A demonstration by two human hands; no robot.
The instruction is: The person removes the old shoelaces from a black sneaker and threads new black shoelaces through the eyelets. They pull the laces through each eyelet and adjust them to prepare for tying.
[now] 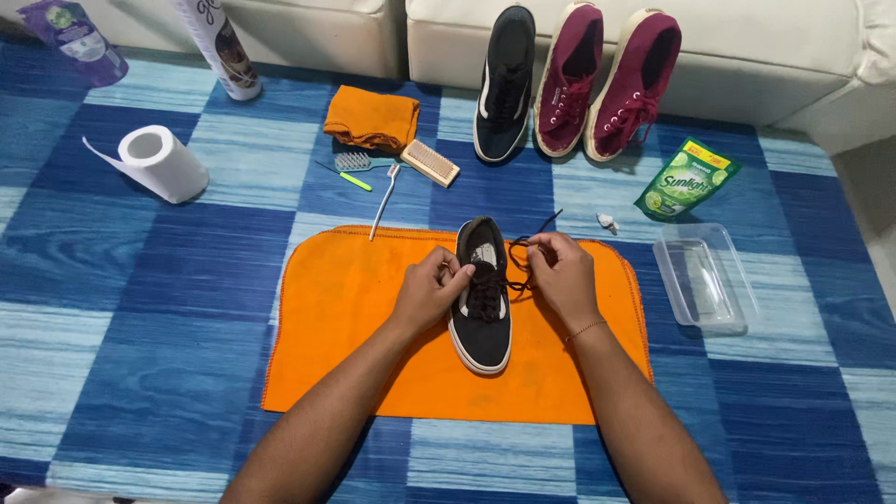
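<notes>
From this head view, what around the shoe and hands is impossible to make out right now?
- Black shoe: its collar sides, hidden behind the left hand and right hand.
- Lace: whether knotted or loose, too thin, and partly under the fingers.
- Purple pouch and white bottle: tops cut off by the frame's upper edge.
- Clear plastic tray: contents, if any, too faint to tell.

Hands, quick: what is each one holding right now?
Left hand: closed, pinching the black shoe at its lace eyelets.
Right hand: closed on the black shoelace.
</notes>
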